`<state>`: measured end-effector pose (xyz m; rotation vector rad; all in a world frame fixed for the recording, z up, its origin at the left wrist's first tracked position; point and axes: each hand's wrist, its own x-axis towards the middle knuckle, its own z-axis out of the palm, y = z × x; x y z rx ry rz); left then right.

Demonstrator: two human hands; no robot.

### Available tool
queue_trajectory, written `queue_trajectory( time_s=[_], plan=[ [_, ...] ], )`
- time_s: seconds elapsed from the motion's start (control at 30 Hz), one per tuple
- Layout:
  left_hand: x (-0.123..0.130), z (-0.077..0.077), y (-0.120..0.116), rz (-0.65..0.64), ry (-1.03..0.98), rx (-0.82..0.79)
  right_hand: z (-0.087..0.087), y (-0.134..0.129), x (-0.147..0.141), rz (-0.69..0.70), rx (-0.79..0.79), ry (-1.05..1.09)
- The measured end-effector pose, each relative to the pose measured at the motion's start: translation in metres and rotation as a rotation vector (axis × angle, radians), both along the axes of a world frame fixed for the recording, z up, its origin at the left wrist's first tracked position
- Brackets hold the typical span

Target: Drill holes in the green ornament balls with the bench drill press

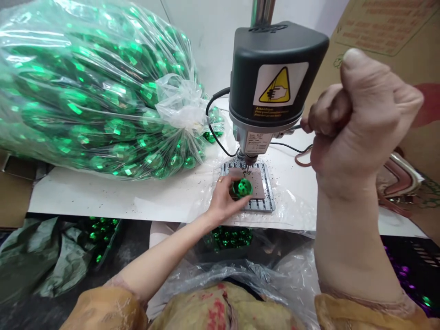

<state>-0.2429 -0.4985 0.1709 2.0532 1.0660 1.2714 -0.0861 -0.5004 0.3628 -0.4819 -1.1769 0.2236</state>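
Observation:
My left hand (225, 197) grips a shiny green faceted ball (243, 187) between thumb and fingers, over the brown pad on the slotted metal base plate (270, 201). Just behind the ball, the bit and chuck (250, 159) of a small drill press (275, 68) point down; whether bit and ball touch, I cannot tell. Raised at the right of the drill head, my right hand (364, 110) is closed round the feed lever (302, 127), most of which the fingers hide. Dark shavings lie scattered on the plate and around it.
A big clear plastic bag (96, 101) full of green faceted balls fills the left of the white table (165, 201). Below the edge, more green balls (232, 237) lie on my lap side. Cardboard boxes (385, 27) stand at the right, with purple balls (402, 275) lower down.

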Motion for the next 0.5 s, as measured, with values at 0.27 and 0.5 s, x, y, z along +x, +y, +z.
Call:
queue_trajectory(
  time_s=[0.27,0.5],
  plan=[
    [-0.041,-0.023,-0.058,-0.572,0.742,0.586,-0.005,0.004,0.0,-0.034,0.042,0.001],
    [-0.041,0.004,0.036,-0.008,0.358,0.227,-0.004,0.002,0.001,-0.045,0.031,-0.005]
  ],
)
